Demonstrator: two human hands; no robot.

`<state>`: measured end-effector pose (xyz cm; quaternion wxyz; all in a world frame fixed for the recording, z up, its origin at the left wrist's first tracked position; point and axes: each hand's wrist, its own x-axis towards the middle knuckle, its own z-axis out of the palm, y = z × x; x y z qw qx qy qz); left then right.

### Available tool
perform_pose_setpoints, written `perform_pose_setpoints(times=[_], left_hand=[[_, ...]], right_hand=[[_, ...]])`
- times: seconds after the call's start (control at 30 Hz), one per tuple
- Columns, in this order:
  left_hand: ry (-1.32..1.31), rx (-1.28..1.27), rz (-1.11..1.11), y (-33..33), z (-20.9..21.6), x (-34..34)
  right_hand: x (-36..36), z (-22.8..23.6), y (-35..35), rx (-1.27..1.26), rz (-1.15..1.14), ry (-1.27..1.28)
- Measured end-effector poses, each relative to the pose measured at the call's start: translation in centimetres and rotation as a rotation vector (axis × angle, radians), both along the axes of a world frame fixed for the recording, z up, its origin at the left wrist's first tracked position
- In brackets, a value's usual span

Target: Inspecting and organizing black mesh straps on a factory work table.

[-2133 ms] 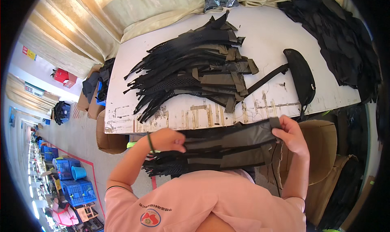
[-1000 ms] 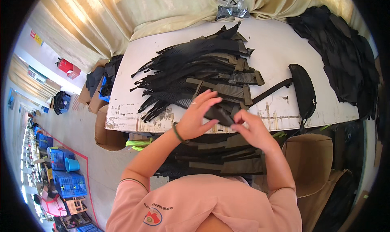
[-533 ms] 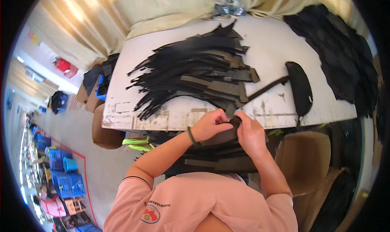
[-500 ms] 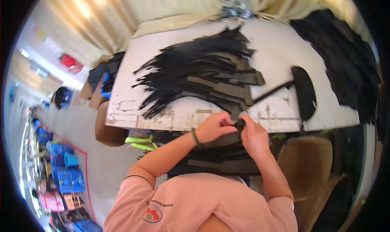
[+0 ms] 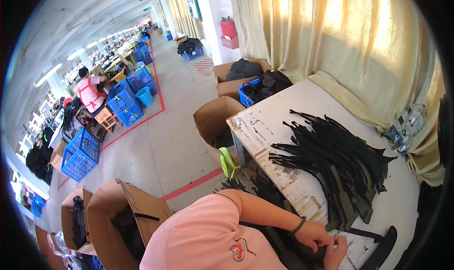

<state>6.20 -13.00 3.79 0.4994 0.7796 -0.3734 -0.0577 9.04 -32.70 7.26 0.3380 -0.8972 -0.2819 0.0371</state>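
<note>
We see the left hand [image 5: 316, 233] and the right hand [image 5: 335, 252] close together at the near edge of the table [image 5: 257, 132]. Their fingers meet, but we cannot tell if they pinch anything, because the fingers hide that spot. Dark cloth [image 5: 295, 247] lies just under them, between the pink shirt [image 5: 203, 232] and the table. The left arm hides some of it, and the bottom of our view cuts it off. The right hand is cut off there too. On the table we see a pile of black strips [image 5: 331, 161]; they overlap, so we cannot count them. A black pouch [image 5: 382, 250] near it is cut off low down. Past the table's corner, the dark stuff in the box [image 5: 208, 116] is hard to make out.
</note>
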Motion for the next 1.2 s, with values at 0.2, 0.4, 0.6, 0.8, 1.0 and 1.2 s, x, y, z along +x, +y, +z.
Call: perform_pose_setpoints(times=[0.2,0.4,0.6,0.8,1.0,1.2], left_hand=[[0.06,0.115,0.193,0.6,0.4,-0.4],[0.197,-0.052,0.232,0.0,-0.3,0.2],[0.322,-0.48,0.149,1.3,0.8,1.3],[0.132,-0.52,0.22,1.0,-0.7,2.2],[0.378,-0.511,0.096,1.1,1.2,1.8],[0.21,-0.028,0.264,-0.4,1.3,1.0]], right_hand=[[1.0,-3.0,-0.7,0.334,-0.178,0.412],[-1.7,-1.0,2.4,0.669,-0.267,0.75],[-1.3,-3.2,-0.9,0.69,-0.121,0.926],[-2.7,-2.9,-0.1,0.832,-0.008,1.115],[-2.6,-3.7,-1.7,1.125,0.013,1.135],[-2.5,-4.1,-2.0,0.548,-0.298,0.264]])
